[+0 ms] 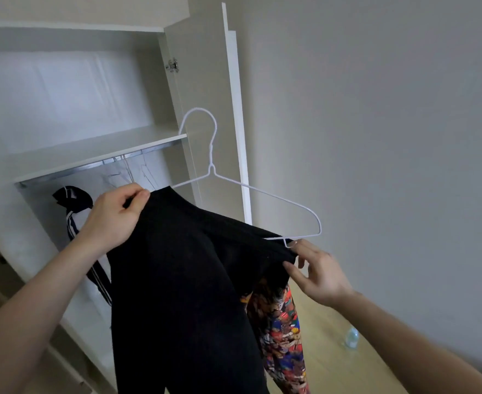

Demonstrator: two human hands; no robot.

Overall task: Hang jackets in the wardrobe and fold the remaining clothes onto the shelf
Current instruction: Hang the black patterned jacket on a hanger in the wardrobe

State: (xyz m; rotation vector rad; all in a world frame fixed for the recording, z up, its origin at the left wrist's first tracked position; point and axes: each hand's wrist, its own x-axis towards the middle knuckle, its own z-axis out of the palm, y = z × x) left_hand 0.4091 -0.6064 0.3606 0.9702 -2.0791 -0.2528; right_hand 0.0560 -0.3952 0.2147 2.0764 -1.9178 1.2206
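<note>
You hold a black jacket up in front of the open wardrobe, with a white wire hanger partly threaded into it. Its hook points to 12 o'clock and its long axis runs from 10 to 4 o'clock. Your left hand pinches the garment's upper edge at the 10 o'clock end. Your right hand has its fingers loosely spread at the 4 o'clock end, touching the cloth edge and the hanger's bare corner, which sticks out uncovered. The rail lies at 10 o'clock from the hook, nearer your left hand, with empty hangers and a striped jacket already on it. A patterned garment dangles behind the black one and could snag.
</note>
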